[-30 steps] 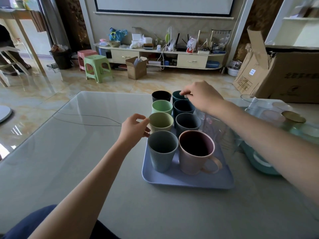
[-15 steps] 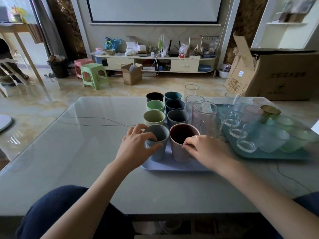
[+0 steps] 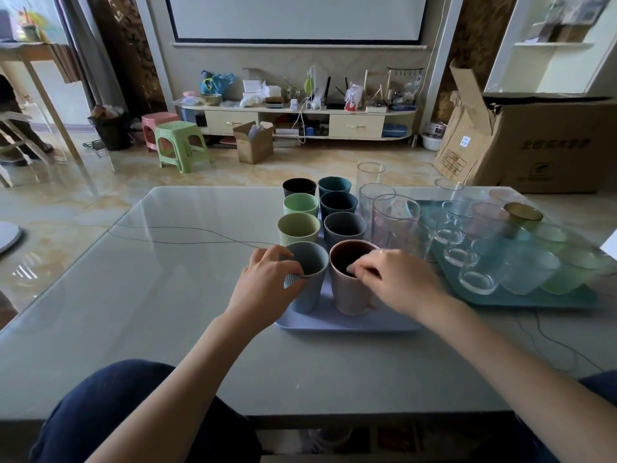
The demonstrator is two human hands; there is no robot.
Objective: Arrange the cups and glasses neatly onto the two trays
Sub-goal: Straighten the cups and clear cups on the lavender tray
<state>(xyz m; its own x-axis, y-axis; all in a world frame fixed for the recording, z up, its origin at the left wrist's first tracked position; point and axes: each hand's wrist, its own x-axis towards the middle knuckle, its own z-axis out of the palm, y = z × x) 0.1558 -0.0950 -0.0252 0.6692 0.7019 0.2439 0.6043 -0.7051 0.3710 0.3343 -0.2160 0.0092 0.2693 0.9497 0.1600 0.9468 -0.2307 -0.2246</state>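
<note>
A: Where are the hands?

B: The left hand (image 3: 267,284) wraps the near side of a ribbed grey-blue plastic cup (image 3: 309,279) at the front left of the pale lilac rectangular tray (image 3: 347,324), fingers curled on the rim and wall, thumb pressed on the side. The right hand (image 3: 399,280) sits on the pink ribbed mug (image 3: 350,282) next to it, fingertips hooked over the rim into the dark inside, the palm covering the right wall.

A: And the other cups?

B: Behind those two stand three more pairs: a pale yellow-green cup (image 3: 298,228) beside a slate grey cup (image 3: 344,227), a mint green cup (image 3: 300,204) beside a dark navy cup (image 3: 338,203), then a black cup (image 3: 299,187) beside a teal cup (image 3: 334,186). Tall clear glasses (image 3: 395,215) stand in a row just right of them.

A: The second tray?

B: A teal rectangular tray (image 3: 534,300) lies further right on the grey glass-topped table (image 3: 150,295), holding clear tumblers (image 3: 477,272), frosted green ones (image 3: 567,272) and an amber glass (image 3: 522,215), all close together.
</note>
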